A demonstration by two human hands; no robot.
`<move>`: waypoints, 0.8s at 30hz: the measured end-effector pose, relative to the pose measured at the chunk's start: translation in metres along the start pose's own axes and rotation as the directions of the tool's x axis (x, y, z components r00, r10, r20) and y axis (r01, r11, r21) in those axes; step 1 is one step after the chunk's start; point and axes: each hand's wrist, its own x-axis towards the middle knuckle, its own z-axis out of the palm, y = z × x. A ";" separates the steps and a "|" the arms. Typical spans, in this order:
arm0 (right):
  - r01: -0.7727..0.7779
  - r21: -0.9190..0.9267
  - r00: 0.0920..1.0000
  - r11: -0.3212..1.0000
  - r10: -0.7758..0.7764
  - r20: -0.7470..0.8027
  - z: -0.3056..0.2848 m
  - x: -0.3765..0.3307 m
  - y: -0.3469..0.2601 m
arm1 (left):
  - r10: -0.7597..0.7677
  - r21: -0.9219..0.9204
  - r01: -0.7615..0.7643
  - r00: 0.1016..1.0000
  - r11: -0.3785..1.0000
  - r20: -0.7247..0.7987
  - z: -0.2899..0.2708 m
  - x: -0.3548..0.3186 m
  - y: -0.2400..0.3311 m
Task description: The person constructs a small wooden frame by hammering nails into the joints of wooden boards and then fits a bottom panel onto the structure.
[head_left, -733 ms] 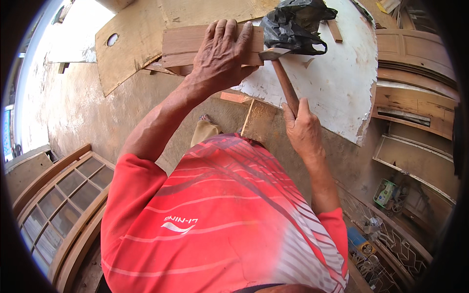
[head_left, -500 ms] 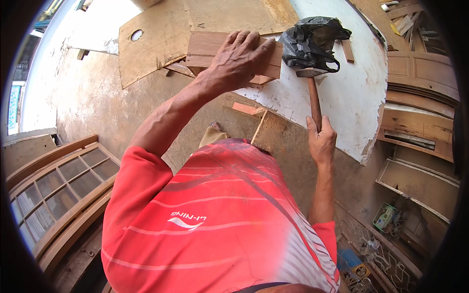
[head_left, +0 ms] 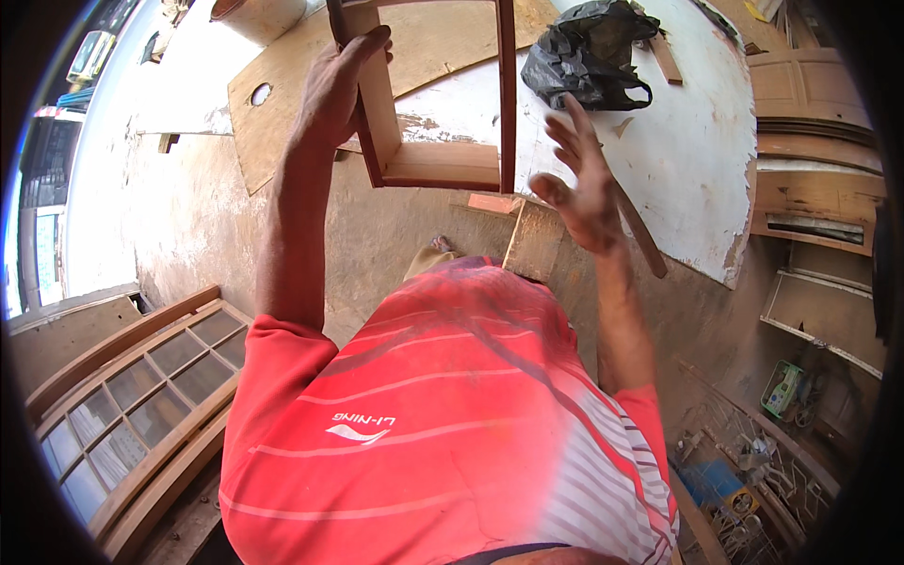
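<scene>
My left hand [head_left: 336, 89] is wrapped round the left side of a rectangular wooden box frame [head_left: 443, 168]. The frame is tilted up above the work surface, and I look through its open middle. Its inner walls are pale wood and its edges reddish brown. To its right, my right hand [head_left: 586, 193] is raised with its fingers spread and holds nothing. A hammer's wooden handle [head_left: 642, 231] shows beside that wrist; the hammer's head is hidden. Beyond the fingers, a crumpled black plastic bag [head_left: 589, 56] sits on the white, worn board [head_left: 683, 179].
A plywood sheet [head_left: 292, 118] with a round hole lies at the back left. A wood block [head_left: 533, 243] stands close to my body. Wooden panels [head_left: 810, 151] are stacked at the right, and a glazed wooden window frame [head_left: 155, 386] leans at the lower left.
My left hand has lifted and turned the wooden piece, so its open inside now shows. My right hand has let go of the hammer and moved up towards the frame with fingers spread.
</scene>
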 end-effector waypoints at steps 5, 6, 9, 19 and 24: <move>-0.059 0.319 0.998 0.946 0.065 -0.008 0.032 0.030 0.002 | -0.154 0.035 0.151 0.983 0.988 0.102 0.022 -0.020 -0.036; -0.111 0.351 0.993 0.930 0.121 -0.006 0.033 0.029 0.005 | -0.034 0.056 0.029 0.995 0.998 0.098 0.025 -0.027 -0.046; -0.166 0.424 0.981 0.890 0.191 -0.018 0.038 0.025 0.007 | -0.052 0.234 0.009 0.982 0.972 0.180 0.019 -0.038 -0.069; -0.272 0.442 0.948 0.855 0.318 -0.032 0.048 0.023 0.035 | 0.011 0.476 -0.164 0.951 0.864 0.308 0.014 -0.036 -0.083; -0.247 0.455 0.947 0.855 0.312 -0.072 0.048 0.014 0.035 | 0.029 0.350 -0.113 0.971 0.930 0.236 0.024 -0.035 -0.087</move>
